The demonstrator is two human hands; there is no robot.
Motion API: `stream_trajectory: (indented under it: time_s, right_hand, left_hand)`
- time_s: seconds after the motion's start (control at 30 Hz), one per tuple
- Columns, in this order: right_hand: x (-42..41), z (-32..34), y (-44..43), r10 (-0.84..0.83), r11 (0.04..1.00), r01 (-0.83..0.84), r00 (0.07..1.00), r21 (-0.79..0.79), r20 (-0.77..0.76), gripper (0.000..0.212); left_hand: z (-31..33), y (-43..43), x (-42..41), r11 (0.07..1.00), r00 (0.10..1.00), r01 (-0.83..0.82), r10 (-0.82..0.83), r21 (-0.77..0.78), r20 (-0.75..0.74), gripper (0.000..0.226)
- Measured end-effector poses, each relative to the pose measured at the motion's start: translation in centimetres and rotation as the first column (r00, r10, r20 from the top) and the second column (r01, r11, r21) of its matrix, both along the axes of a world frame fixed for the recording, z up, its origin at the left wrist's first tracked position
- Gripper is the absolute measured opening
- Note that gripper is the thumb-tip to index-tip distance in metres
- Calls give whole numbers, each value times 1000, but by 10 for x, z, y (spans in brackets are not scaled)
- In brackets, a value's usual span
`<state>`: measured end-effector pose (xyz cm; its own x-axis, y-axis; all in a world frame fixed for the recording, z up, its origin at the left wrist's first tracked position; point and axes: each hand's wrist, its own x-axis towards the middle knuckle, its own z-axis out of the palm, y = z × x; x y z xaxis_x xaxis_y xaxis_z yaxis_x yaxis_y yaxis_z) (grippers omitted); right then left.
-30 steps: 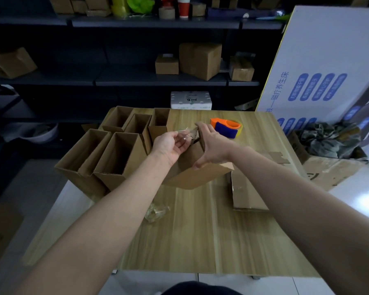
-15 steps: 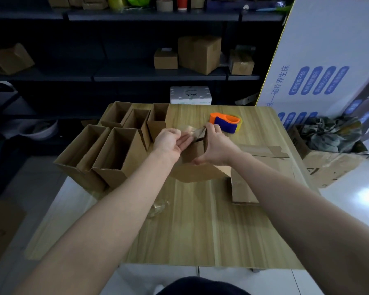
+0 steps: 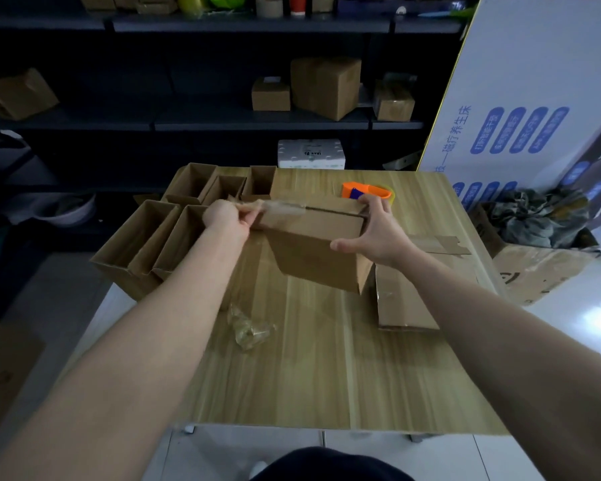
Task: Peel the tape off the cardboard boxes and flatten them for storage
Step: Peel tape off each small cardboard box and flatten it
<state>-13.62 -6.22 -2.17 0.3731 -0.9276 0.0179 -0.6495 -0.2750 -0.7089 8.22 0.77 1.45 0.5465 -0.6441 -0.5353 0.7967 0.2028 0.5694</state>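
**Item: tape**. A clear strip, part lifted, is laid along the top seam of the cardboard box. Its long axis runs side to side, from the left hand toward the right hand. The free end is pinched between the thumb and curled fingers of the left hand, just off the box's left end. The part that seems stuck lies to the right of that hand, about midway along the seam. The exact line where it parts from the card cannot be told.

**Item: cardboard box.** It is held between the 2 hands and tilted, with its lower edge near or on the table. Its right end is clasped by the right hand, thumb spread on the near face and fingers hooked over the far top edge.

**Judgement.** The left hand is the nearer to the loose end, so the pull is best drawn leftward along the seam, away from the bracing right hand.

**Surroundings.**
- 5 open boxes are grouped left of the left hand.
- A tape dispenser is just beyond the right hand.
- Flattened cardboard lies under the right forearm.
- A crumpled tape wad lies nearer the body than the left hand.
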Motion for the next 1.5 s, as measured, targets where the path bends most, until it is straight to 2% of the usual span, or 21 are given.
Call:
stream_trajectory:
  time_s: [0.07, 0.13, 0.23, 0.3, 0.33, 0.37, 0.4, 0.43, 0.5, 0.6, 0.67, 0.7, 0.77, 0.83, 0.93, 1.0, 1.03, 1.13, 1.2, 1.3, 1.5]
  right_hand:
    - [-2, -4, 2, 8, 1000, -8, 1000, 16, 14, 105]
    - [1, -5, 6, 28, 999, -28, 1000, 19, 8, 106]
    - [2, -8, 10, 67, 998, -66, 998, 24, -21, 105]
    - [0, -11, 10, 61, 998, -60, 998, 33, -29, 107]
    - [-1, -13, 11, 57, 998, -55, 998, 39, -35, 107]
    - [-1, -14, 12, 54, 998, -52, 998, 42, -41, 108]
    - [0, -15, 13, 51, 998, -49, 998, 46, -48, 109]
    - [0, -16, 14, 50, 998, -47, 997, 50, -58, 111]
    - [2, -17, 15, 62, 997, -58, 994, 52, -94, 114]
    - [6, -19, 18, 74, 996, -67, 990, 63, -118, 116]
    - [8, -22, 21, 77, 995, -68, 989, 71, -124, 117]
    - [9, -23, 22, 82, 994, -72, 989, 81, -127, 117]
    - [11, -24, 22, 105, 989, -87, 983, 117, -152, 115]
    - [13, -23, 21, 135, 987, -103, 950, 125, -281, 115]
    - [25, -18, 21, 148, 975, -219, 752, -31, -642, 119]
    - [39, -12, 24, 98, 951, -287, 628, -112, -772, 124]
    - [47, -10, 26, 88, 951, -286, 615, -118, -783, 127]
    - [64, -6, 30, 79, 976, -200, 702, -89, -708, 133]
    - [61, -4, 28, 52, 980, -165, 753, -111, -656, 130]
    - [51, 0, 22, 52, 973, -173, 807, -151, -588, 121]
    - [51, 18, 15, 140, 964, -235, 845, -123, -517, 115]
  left_hand:
    - [0, 3, 5, 999, 998, 21, -23, 40, 51, 18]
    - [-1, 0, 0, 990, 979, 63, -86, 125, 185, 22]
    - [-1, 0, 4, 959, 900, 18, -139, 283, 414, 24]
    - [-9, 2, 13, 935, 810, 27, -227, 352, 541, 24]
    - [-15, 3, 14, 924, 735, 73, -304, 375, 606, 23]
    - [-19, 3, 12, 897, 615, 147, -413, 417, 671, 21]
    - [-23, 4, 7, 843, 449, 210, -534, 496, 717, 16]
    - [-25, 3, 3, 773, 278, 234, -635, 590, 721, 10]
    - [-31, 2, -2, 669, 47, 181, -738, 721, 673, 18]
    - [-33, 3, -8, 641, -187, 9, -753, 767, 631, 24]
    - [-36, 4, -9, 644, -253, -39, -746, 764, 616, 12]
    - [-36, 4, -10, 639, -244, -24, -749, 769, 616, 6]
    - [-39, 4, -9, 648, -157, 67, -744, 758, 650, 2]
    - [-41, 6, -9, 693, -66, 155, -704, 704, 707, 4]
    - [-43, 8, -13, 729, -33, 210, -660, 651, 750, 7]
    - [-40, 7, -18, 727, -41, 239, -654, 643, 755, 5]
    - [-38, 6, -22, 723, -54, 256, -652, 642, 756, 5]
    - [-30, 4, -34, 709, -21, 354, -646, 610, 763, 4]
    - [-27, 5, -31, 749, 96, 359, -623, 557, 776, 6]
    - [-27, 4, -14, 843, 318, 241, -536, 480, 782, 7]
    - [-14, -1, -10, 892, 618, 90, -398, 442, 678, 13]
